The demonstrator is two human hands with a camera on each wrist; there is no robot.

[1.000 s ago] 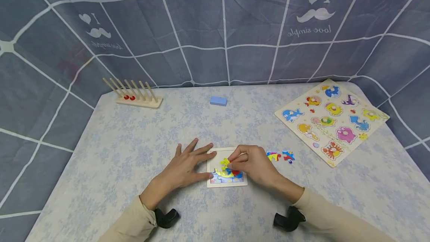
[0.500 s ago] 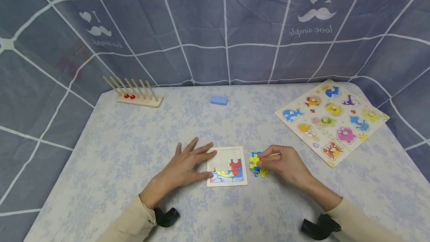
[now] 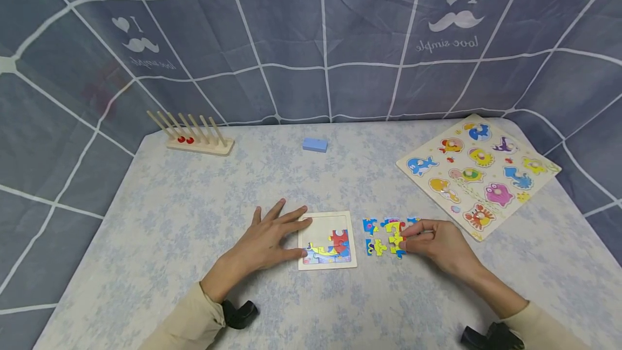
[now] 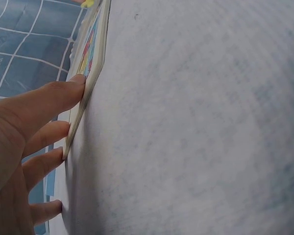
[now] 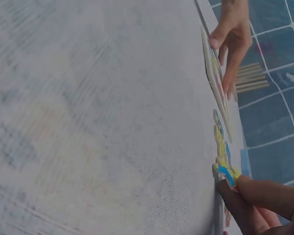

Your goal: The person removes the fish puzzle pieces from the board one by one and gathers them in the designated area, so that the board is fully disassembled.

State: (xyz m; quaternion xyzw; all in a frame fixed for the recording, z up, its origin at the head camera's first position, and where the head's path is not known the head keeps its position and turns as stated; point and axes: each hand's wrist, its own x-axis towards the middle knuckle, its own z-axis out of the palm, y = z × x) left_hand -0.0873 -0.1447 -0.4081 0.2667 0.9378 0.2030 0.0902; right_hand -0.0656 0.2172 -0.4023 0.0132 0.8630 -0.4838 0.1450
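My left hand (image 3: 267,236) rests with spread, straight fingers at the left edge of a small wooden jigsaw tray (image 3: 318,226). In the left wrist view its thumb (image 4: 68,95) lies on the tray's rim. Red, yellow and blue pieces (image 3: 340,242) fill the tray's bottom and right side; bare wood shows at upper left. Right of the tray, my right hand (image 3: 442,247) pinches a yellow and blue jigsaw piece (image 3: 396,241) between thumb and index finger. That hand is low among loose jigsaw pieces (image 3: 370,226), partly covering some of them.
A large sea-animal peg puzzle board (image 3: 466,190) lies at the right. At the back stand a blue block (image 3: 315,145) and, on the left, a wooden peg rack (image 3: 209,148) with two red beads. A grey checked curtain (image 3: 291,42) hangs behind the table.
The right hand has moved from over the tray to the loose pieces on the right, carrying the yellow and blue jigsaw piece. The left hand has stayed at the tray's edge.
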